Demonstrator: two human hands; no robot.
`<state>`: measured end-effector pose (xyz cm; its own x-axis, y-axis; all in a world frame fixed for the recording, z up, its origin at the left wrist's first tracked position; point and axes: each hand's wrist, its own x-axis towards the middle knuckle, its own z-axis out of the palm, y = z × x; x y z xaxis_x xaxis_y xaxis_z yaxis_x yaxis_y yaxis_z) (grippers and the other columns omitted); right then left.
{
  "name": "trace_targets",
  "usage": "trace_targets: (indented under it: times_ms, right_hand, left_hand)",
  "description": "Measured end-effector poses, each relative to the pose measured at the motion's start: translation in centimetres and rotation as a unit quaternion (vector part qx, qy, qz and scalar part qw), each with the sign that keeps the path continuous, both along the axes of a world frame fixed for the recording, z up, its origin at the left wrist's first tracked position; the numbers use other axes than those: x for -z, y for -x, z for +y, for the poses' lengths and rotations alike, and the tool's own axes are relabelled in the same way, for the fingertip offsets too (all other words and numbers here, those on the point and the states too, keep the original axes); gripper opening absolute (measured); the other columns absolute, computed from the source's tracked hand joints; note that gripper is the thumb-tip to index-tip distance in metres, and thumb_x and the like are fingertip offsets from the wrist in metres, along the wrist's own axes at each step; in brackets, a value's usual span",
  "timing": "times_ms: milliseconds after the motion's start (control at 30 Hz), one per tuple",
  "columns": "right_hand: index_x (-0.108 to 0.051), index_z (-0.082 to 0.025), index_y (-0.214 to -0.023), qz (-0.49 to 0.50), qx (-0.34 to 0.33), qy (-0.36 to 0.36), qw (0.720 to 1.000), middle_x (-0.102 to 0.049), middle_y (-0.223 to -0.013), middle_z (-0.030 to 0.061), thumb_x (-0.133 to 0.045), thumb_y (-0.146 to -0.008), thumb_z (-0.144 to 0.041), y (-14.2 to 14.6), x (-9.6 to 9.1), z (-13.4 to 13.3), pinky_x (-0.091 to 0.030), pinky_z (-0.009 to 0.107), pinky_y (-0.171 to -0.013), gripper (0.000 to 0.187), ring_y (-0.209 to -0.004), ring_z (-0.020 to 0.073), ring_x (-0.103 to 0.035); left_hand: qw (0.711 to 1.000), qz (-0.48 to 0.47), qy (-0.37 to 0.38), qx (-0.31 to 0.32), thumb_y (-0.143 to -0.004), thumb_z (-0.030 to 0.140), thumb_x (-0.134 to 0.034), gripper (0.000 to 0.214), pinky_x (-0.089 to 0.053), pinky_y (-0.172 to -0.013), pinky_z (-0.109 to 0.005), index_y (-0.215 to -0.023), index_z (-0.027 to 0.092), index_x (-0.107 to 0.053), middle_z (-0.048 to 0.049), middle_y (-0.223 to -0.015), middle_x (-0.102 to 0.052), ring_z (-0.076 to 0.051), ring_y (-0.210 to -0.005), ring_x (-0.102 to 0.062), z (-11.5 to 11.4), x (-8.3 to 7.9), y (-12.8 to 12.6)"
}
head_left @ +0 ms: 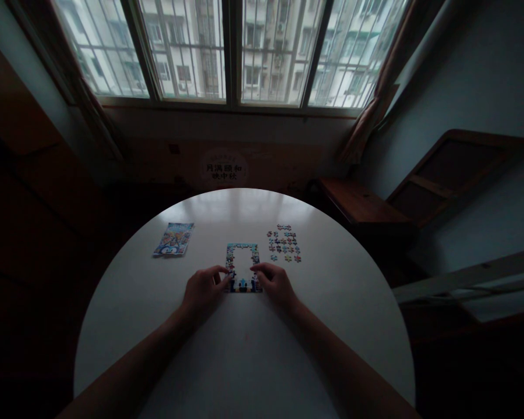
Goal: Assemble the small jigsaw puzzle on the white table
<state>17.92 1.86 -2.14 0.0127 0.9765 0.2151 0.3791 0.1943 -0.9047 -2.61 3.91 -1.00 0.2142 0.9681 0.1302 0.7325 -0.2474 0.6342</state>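
A small jigsaw frame (pixel 243 249), its border joined and its middle bare, lies on the round white table (pixel 244 355). My left hand (pixel 203 291) rests at the frame's lower left corner, fingers curled, fingertips pinching the left edge pieces. My right hand (pixel 276 283) sits at the lower right corner, fingers bent and pressed on the right edge. Several loose puzzle pieces (pixel 284 243) are spread just right of the frame. Whether either hand holds a separate piece is too dark to tell.
A colourful printed packet (pixel 174 239) lies flat to the left of the frame. Beyond the table are a barred window (pixel 231 49), a dark wooden bench (pixel 358 203) at right and dark furniture on the left.
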Motion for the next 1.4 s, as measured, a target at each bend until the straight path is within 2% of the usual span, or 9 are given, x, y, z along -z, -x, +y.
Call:
trace_targets:
  times_ms: [100,267,500,833,1267,1400]
  right_hand:
    - [-0.071,-0.012,-0.087,-0.008,0.000,-0.005,1.000,-0.059,-0.059,0.0005,-0.048,-0.076,-0.020,0.0,-0.1,-0.1,-0.037,0.020,-0.050,0.027,-0.051,0.0093,-0.046]
    - [-0.070,-0.014,-0.088,-0.023,-0.003,-0.015,1.000,-0.060,-0.063,0.0009,-0.049,-0.077,-0.020,0.0,-0.2,0.0,-0.037,0.021,-0.052,0.025,-0.053,0.0096,-0.047]
    - [-0.069,-0.016,-0.088,-0.033,-0.013,-0.079,0.996,-0.060,-0.075,0.0029,-0.052,-0.081,-0.023,0.4,-0.7,-0.2,-0.038,0.021,-0.055,0.020,-0.058,0.0092,-0.049]
    - [-0.069,-0.019,-0.091,-0.040,-0.065,-0.087,0.993,-0.061,-0.074,0.0030,-0.060,-0.079,-0.025,0.5,-1.0,-0.8,-0.042,0.023,-0.061,0.016,-0.069,0.0130,-0.053]
    - [-0.069,-0.017,-0.085,0.065,-0.059,-0.012,0.996,-0.066,-0.069,0.0018,-0.065,-0.073,-0.026,1.3,-1.1,-1.0,-0.039,0.021,-0.052,0.016,-0.057,0.0101,-0.054]
    - [-0.070,-0.017,-0.087,0.040,-0.039,-0.026,0.998,-0.065,-0.068,0.0010,-0.062,-0.074,-0.021,0.2,-0.8,-0.2,-0.037,0.020,-0.051,0.016,-0.055,0.0092,-0.051]
  left_hand:
    - [1.000,-0.026,-0.003,0.008,-0.077,0.045,-0.056,0.031,-0.030,-0.049,-0.021,-0.090,0.021,-0.071,0.0029,-0.052,-0.056,-0.012,-0.048,-0.049,0.1,0.3,0.0]
    - [0.992,-0.101,-0.042,0.065,-0.077,0.041,-0.058,0.032,-0.031,-0.048,-0.018,-0.092,0.016,-0.070,0.0052,-0.049,-0.048,-0.007,-0.045,-0.040,-0.1,0.5,-0.3]
    - [0.980,-0.127,-0.075,0.130,-0.078,0.037,-0.060,0.028,-0.032,-0.047,-0.017,-0.091,0.014,-0.070,0.0050,-0.049,-0.047,-0.006,-0.045,-0.038,-0.7,0.5,-0.5]
    - [0.983,-0.113,-0.109,0.097,-0.077,0.037,-0.063,0.025,-0.034,-0.049,-0.018,-0.086,0.015,-0.071,0.0036,-0.050,-0.052,-0.006,-0.045,-0.041,-0.8,0.5,-0.6]
    - [0.979,-0.055,-0.155,0.117,-0.079,0.036,-0.061,0.023,-0.035,-0.050,-0.017,-0.087,0.017,-0.071,0.0014,-0.052,-0.057,-0.007,-0.045,-0.047,-1.4,0.4,-0.6]
    - [0.980,-0.035,-0.147,0.126,-0.079,0.034,-0.060,0.023,-0.035,-0.050,-0.017,-0.090,0.017,-0.071,0.0014,-0.052,-0.058,-0.007,-0.046,-0.048,-1.4,0.1,-0.7]
